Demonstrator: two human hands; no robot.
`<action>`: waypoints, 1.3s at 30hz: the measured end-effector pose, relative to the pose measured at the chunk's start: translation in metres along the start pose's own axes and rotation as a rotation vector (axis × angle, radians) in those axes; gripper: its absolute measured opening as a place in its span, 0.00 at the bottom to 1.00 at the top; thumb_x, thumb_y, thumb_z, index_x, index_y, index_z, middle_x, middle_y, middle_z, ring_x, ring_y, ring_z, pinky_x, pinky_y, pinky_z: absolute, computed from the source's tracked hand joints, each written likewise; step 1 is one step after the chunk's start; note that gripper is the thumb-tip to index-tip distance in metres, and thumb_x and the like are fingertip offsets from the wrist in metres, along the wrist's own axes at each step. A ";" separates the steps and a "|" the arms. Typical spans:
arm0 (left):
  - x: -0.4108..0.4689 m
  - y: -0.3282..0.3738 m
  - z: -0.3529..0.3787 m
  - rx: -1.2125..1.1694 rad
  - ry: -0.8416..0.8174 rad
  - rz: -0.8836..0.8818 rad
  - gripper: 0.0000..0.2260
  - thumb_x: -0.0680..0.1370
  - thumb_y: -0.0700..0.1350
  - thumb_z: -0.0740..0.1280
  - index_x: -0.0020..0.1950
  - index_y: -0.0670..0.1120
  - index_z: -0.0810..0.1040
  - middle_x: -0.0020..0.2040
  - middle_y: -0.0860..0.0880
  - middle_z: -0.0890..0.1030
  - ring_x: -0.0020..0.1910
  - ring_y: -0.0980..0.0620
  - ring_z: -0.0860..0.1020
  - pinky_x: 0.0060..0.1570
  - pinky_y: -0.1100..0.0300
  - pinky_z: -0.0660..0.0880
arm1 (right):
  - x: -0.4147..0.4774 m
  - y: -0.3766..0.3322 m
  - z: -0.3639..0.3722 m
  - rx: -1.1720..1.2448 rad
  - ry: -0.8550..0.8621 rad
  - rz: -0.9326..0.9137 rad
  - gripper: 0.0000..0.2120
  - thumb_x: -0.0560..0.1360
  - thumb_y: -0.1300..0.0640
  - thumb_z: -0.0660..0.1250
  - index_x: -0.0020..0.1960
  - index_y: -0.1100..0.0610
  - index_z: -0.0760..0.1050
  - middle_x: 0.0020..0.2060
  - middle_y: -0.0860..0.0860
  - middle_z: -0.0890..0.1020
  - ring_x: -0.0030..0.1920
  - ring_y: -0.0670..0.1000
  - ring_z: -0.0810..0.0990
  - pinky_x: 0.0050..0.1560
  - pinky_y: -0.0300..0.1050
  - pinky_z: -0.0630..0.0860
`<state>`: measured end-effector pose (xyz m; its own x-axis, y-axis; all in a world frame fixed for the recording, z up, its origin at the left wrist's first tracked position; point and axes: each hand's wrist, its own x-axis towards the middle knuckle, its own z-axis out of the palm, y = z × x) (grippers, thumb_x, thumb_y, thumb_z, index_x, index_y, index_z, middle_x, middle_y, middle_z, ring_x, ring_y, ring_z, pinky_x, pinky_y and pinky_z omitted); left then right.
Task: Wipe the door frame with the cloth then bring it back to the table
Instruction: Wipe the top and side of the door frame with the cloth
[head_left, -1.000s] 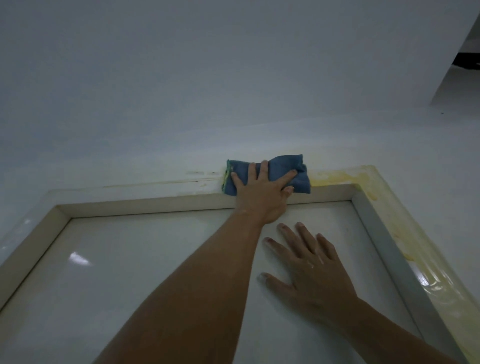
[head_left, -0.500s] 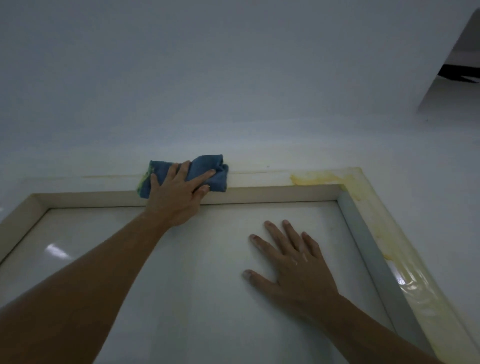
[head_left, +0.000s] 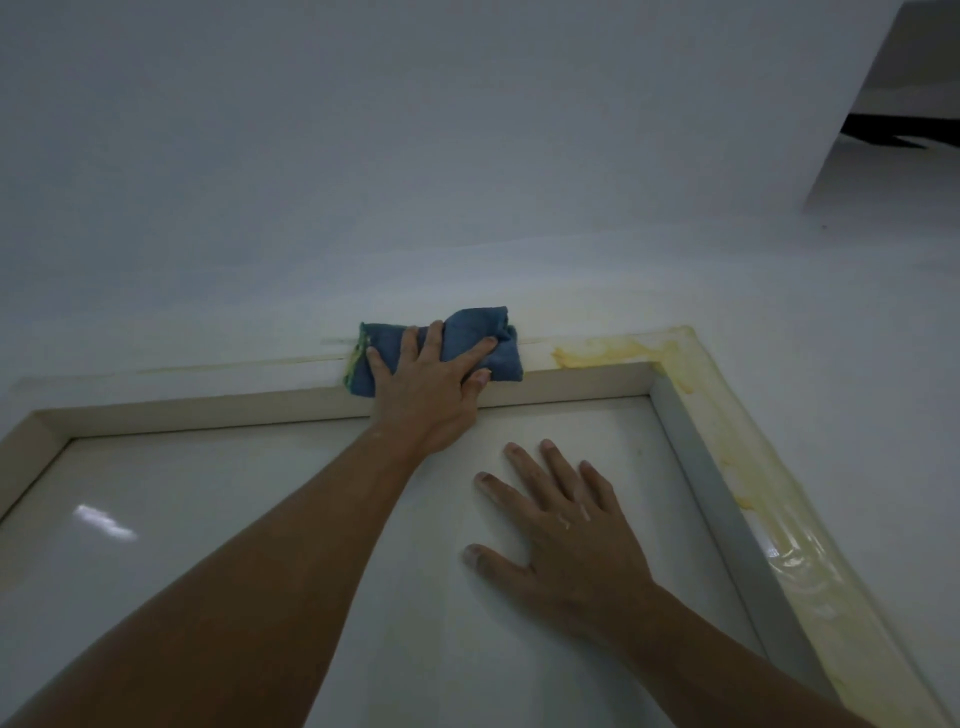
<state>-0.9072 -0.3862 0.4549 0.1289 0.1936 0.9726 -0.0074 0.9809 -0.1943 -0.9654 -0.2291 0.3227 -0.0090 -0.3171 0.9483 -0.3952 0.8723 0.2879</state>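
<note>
Since half a second ago the left hand (head_left: 426, 384) has slid the blue cloth (head_left: 467, 338) rightward along the top door frame (head_left: 234, 400), fingers pressing it flat toward the yellow stain (head_left: 597, 353); the right hand (head_left: 566, 540) lies open on the door (head_left: 260, 597), bracing.

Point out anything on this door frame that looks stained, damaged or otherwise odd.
Yellow staining covers the cream door frame's top right corner and runs down its right side, glossy as if wet lower down. The left hand presses the folded blue cloth just left of it. Nothing looks broken.
</note>
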 end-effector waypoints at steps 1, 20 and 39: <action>0.001 0.008 0.001 0.001 -0.003 0.006 0.20 0.82 0.61 0.47 0.74 0.69 0.51 0.80 0.46 0.52 0.78 0.41 0.48 0.70 0.29 0.43 | 0.000 0.001 -0.001 0.000 -0.006 -0.002 0.35 0.75 0.25 0.46 0.78 0.35 0.45 0.80 0.41 0.40 0.79 0.48 0.32 0.78 0.56 0.34; 0.018 0.080 0.004 -0.019 -0.050 0.061 0.21 0.82 0.60 0.47 0.75 0.68 0.50 0.80 0.46 0.49 0.78 0.40 0.46 0.69 0.28 0.42 | -0.019 0.036 -0.038 -0.037 -0.190 -0.077 0.34 0.77 0.30 0.50 0.79 0.41 0.49 0.81 0.45 0.45 0.80 0.51 0.37 0.78 0.58 0.39; 0.029 0.100 0.007 -0.025 -0.093 0.082 0.20 0.82 0.61 0.47 0.74 0.70 0.50 0.80 0.47 0.47 0.78 0.42 0.44 0.69 0.28 0.40 | -0.018 0.070 -0.114 0.003 0.567 -0.260 0.15 0.77 0.49 0.57 0.49 0.57 0.78 0.42 0.54 0.83 0.42 0.57 0.78 0.48 0.51 0.71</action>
<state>-0.9114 -0.2826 0.4644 0.0365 0.2753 0.9607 0.0106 0.9611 -0.2759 -0.8884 -0.1196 0.3408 0.5762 -0.2715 0.7709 -0.3213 0.7920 0.5191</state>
